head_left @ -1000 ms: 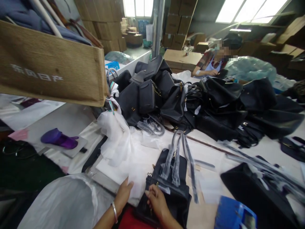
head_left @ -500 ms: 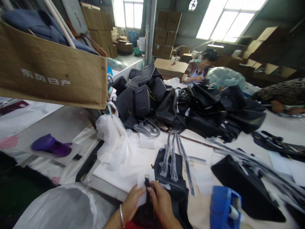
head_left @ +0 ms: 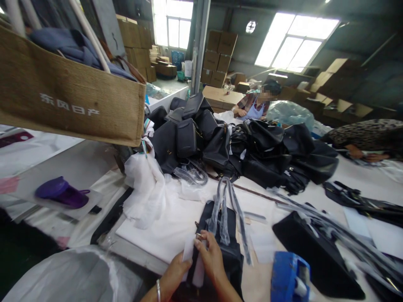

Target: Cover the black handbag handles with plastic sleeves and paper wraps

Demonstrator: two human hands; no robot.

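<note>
At the table's front edge, my left hand (head_left: pixel 174 270), with a silver bangle at the wrist, pinches a thin white sheet (head_left: pixel 189 250) folded beside a black strap. My right hand (head_left: pixel 213 256) closes on the strap's small gold buckle (head_left: pixel 199 237), thumb and fingertips together. Below the hands hangs a pale strip (head_left: pixel 198 272), perhaps part of the same sheet. Right beside and under my right hand lies a black backpack (head_left: pixel 232 247), its handles (head_left: pixel 224 218) wrapped in clear plastic. My hands partly hide the strap.
Black bags (head_left: pixel 217 142) are heaped behind. A blue tape dispenser (head_left: pixel 285 277) and a black panel (head_left: pixel 315 251) lie right. A jute bag (head_left: pixel 94 126) hangs upper left, above a purple item (head_left: pixel 64 193). A co-worker (head_left: pixel 252 107) sits beyond; another person's hands (head_left: pixel 371 157) show far right.
My right hand has moved up from the strap to its buckle. The white sheet, flat behind the buckle before, now appears narrower and folded along the strap. The view has shifted slightly.
</note>
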